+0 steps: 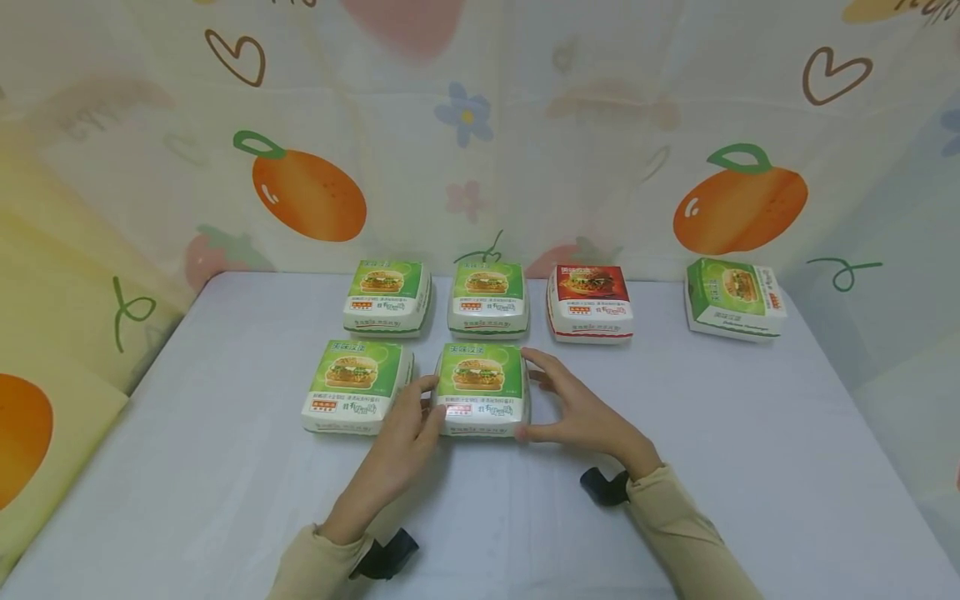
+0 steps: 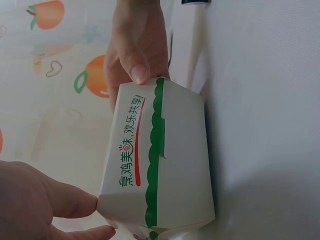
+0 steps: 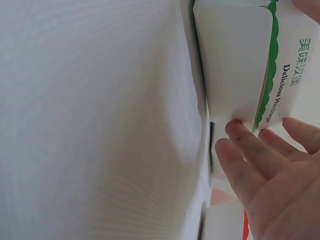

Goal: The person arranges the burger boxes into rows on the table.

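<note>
A green-and-white burger box (image 1: 480, 375) lies on the table at the front, right of another green burger box (image 1: 352, 379). On its left side, the thumb and fingers of my left hand (image 1: 401, 442) hold it near the front corner. My right hand (image 1: 585, 417) spans its right side, thumb at the front corner and fingertips toward the back corner. In the left wrist view the front wall of the held burger box (image 2: 150, 160) shows its green scalloped band. Seen from the right wrist, fingertips (image 3: 235, 125) touch the box's printed side (image 3: 290, 70).
Behind stand two more green burger boxes (image 1: 386, 292) (image 1: 489, 296), then a red one (image 1: 588, 300). Another green box (image 1: 735, 296) sits turned at an angle on the far right. A patterned cloth (image 1: 495, 167) hangs behind the white table (image 1: 712, 467).
</note>
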